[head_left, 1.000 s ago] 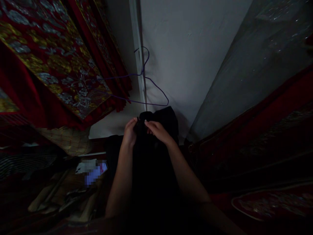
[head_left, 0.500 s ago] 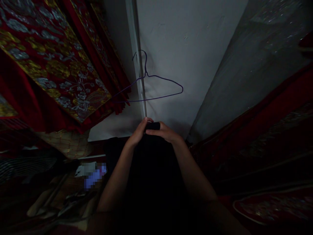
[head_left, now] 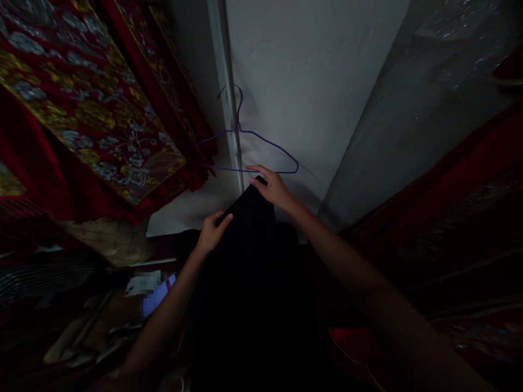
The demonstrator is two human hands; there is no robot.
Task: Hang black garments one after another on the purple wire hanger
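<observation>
A black cloth garment [head_left: 251,218] is stretched between my hands; the dark hides what kind it is. My right hand [head_left: 272,186] pinches its raised upper corner, close to the bottom bar of a purple wire hanger [head_left: 267,140]. The hanger hooks over a pale upright edge on the wall and carries no clothing. Lower and to the left, my left hand [head_left: 213,231] grips the slanting side of the garment, thumb on top. Below my hands the black cloth merges with the shadow.
Red cloth with gold and silver embroidery [head_left: 102,109] hangs at the left. A lit phone [head_left: 159,294] lies at lower left among dim objects. More red embroidered cloth [head_left: 449,179] is at the right, below clear plastic sheeting [head_left: 461,32]. A pale wall [head_left: 310,65] stands ahead.
My hands have moved apart. The right rose toward the hanger with the garment's corner, while the left slid left and down along the cloth. The hanger has swung slightly.
</observation>
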